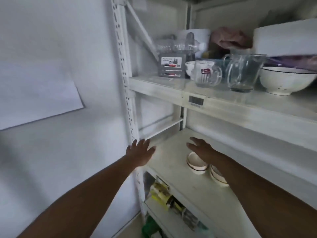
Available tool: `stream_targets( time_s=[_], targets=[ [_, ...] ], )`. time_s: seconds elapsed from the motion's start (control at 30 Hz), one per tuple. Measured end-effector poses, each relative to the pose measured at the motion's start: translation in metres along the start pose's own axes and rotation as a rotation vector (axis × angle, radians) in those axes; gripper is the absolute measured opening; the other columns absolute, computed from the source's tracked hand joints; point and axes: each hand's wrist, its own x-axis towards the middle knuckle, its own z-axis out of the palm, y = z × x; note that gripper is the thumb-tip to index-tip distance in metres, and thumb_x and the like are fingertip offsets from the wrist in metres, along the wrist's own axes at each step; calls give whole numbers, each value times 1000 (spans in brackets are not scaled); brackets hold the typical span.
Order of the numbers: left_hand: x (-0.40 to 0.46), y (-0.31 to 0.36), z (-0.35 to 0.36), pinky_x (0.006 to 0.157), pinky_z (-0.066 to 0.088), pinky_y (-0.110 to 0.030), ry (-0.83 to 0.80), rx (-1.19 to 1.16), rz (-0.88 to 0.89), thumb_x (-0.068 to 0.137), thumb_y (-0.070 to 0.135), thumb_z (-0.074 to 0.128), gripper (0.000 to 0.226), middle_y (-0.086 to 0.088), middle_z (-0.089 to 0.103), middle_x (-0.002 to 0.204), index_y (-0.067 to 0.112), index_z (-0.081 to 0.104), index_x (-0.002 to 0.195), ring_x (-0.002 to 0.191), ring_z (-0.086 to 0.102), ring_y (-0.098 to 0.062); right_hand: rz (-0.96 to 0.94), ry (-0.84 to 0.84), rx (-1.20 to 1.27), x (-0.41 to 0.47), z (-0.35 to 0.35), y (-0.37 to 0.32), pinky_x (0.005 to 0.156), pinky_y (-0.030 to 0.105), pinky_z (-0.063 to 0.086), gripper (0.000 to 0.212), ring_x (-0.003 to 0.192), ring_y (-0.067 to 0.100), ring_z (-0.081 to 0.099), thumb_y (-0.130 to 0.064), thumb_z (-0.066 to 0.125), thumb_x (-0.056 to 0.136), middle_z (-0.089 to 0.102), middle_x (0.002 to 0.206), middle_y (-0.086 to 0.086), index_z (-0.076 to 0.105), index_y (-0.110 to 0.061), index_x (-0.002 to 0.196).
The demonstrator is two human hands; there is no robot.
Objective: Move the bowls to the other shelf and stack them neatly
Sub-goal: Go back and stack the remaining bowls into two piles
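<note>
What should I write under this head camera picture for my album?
Both open hands, left hand and right hand, reach over small bowls on the white shelf.

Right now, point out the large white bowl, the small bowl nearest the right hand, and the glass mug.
large white bowl [284, 81]: head view, outer wall.
small bowl [194, 160]: head view, inside.
glass mug [205, 73]: head view, front wall.

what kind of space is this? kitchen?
Likely a pantry or kitchen storage corner, not a worktop: a white metal shelving rack against a wall, holding glass jugs, a large white bowl and small bowls.
</note>
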Motion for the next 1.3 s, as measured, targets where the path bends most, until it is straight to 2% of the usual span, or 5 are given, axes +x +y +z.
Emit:
stream_targets(
  time_s=[0.17, 0.67, 1.0, 1.2, 1.3],
  targets=[
    [-29, -112, -33, 110, 27, -56, 20, 197, -166, 100, 39, 25, 53, -2, 13, 161, 32, 17, 152, 144, 16, -39, -153, -106, 59, 28, 58, -94, 121, 39, 16, 68, 152, 23, 18, -59, 43, 97, 16, 166, 0, 26, -31, 157],
    [-192, -291, -87, 117, 20, -46, 166, 99, -849, 98, 57, 23, 63, -6, 24, 158, 24, 19, 152, 146, 18, -31, -631, -439, -120, 40, 232, -336, 117, 41, 25, 61, 146, 26, 28, -62, 42, 96, 28, 160, -1, 37, -35, 150],
    [-348, -265, -87, 111, 32, -44, 231, 78, -1267, 92, 58, 16, 70, -14, 36, 148, 15, 33, 145, 138, 33, -31, -1054, -790, -159, -53, 315, -426, 116, 34, 24, 57, 148, 24, 27, -46, 38, 103, 25, 162, 2, 31, -24, 155],
    [-454, -209, -73, 118, 20, -43, 281, -37, -1605, 101, 50, 24, 64, -10, 21, 160, 16, 17, 154, 146, 22, -28, -1260, -1034, -208, -159, 345, -443, 113, 41, 33, 51, 132, 23, 41, -53, 40, 95, 38, 145, 0, 43, -34, 142],
    [-506, -176, -64, 120, 16, -39, 305, -99, -1663, 102, 47, 27, 62, -7, 18, 162, 16, 16, 154, 148, 18, -24, -1353, -1134, -211, -223, 355, -447, 119, 42, 26, 59, 147, 25, 29, -49, 39, 101, 25, 162, 0, 31, -26, 155]
  ],
)
